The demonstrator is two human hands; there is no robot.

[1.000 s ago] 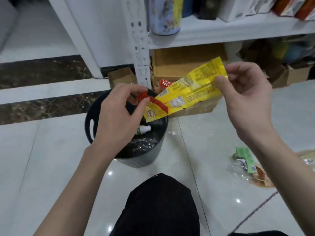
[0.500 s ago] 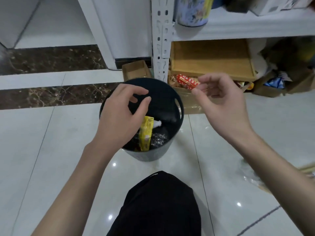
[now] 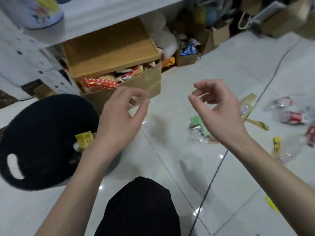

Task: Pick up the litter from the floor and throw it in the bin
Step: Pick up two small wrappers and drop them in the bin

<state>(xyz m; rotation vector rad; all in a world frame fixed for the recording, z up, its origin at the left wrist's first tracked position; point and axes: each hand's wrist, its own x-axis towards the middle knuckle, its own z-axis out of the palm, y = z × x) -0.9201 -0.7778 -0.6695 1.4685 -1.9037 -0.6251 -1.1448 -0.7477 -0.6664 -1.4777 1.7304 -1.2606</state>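
The black bin (image 3: 39, 178) stands on the floor at the left, with a yellow wrapper (image 3: 84, 137) lying inside it. My left hand (image 3: 119, 118) hovers just right of the bin's rim, fingers loosely curled, holding nothing. My right hand (image 3: 216, 109) hangs over the tiles further right, also loosely curled and empty. Below it lies a clear bag with a green label (image 3: 198, 127). More litter is scattered at the right: clear plastic bottles with red labels (image 3: 289, 114), wooden sticks (image 3: 250, 106) and a small yellow wrapper (image 3: 276, 143).
A cardboard box full of snack packets (image 3: 144, 82) sits under the white shelf (image 3: 102, 17), right behind my hands. More boxes and bags (image 3: 213, 36) crowd the back right. My black-clad knee (image 3: 141, 206) fills the bottom centre. A dark cable (image 3: 216, 169) runs across the glossy tiles.
The yellow wrapper left both hands and dropped into the bin. My view has swung to the right, and both empty hands have moved right, away from the bin toward the scattered litter.
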